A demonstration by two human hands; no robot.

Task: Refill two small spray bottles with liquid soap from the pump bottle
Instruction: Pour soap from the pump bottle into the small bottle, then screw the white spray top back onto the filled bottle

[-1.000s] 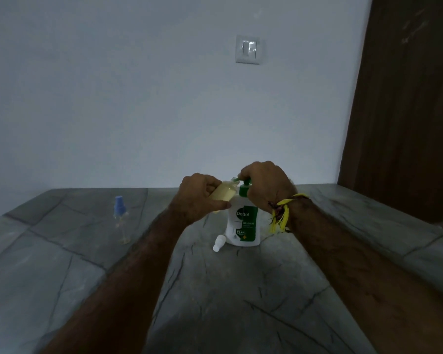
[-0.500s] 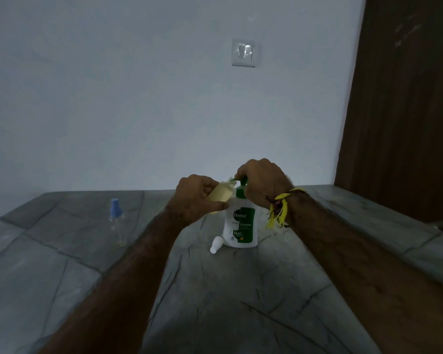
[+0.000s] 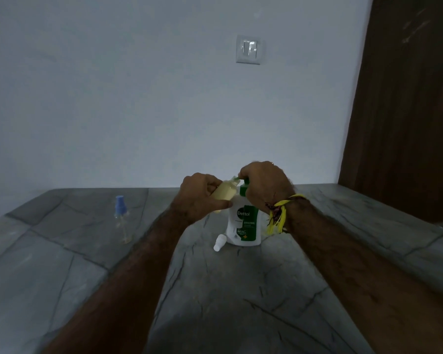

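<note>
Dimly lit, the grey stone counter [image 3: 241, 297] ran back to a pale wall [image 3: 138, 98] with a white switch plate [image 3: 249, 49], and a dark wooden door [image 3: 407, 111] stood at the far right. Toward the far middle of the counter the white pump bottle [image 3: 244, 226] stood upright, its green label reading "Dettol". The right hand [image 3: 265, 185] lay over the bottle's green pump head [image 3: 244, 190], fingers curled together and pressed down around it; how far the head was pushed in could not be told. A bundle of yellow threads [image 3: 279, 215] hung at that wrist. The left hand [image 3: 201, 198] held a small spray bottle [image 3: 224, 194], capless and tilted, its open neck raised toward the pump's spout, pinched between thumb and closed fingers. Its body looked pale yellow, filled most of the way up. Whether the spout touched the neck could not be made out. On the counter, touching or just beside the pump bottle's near left base, a small white spray cap [image 3: 219, 242] lay on its side. Well apart to the left, a second spray bottle [image 3: 122, 218] stood upright, clear, with its blue cap on, blurred and seemingly near empty
</note>
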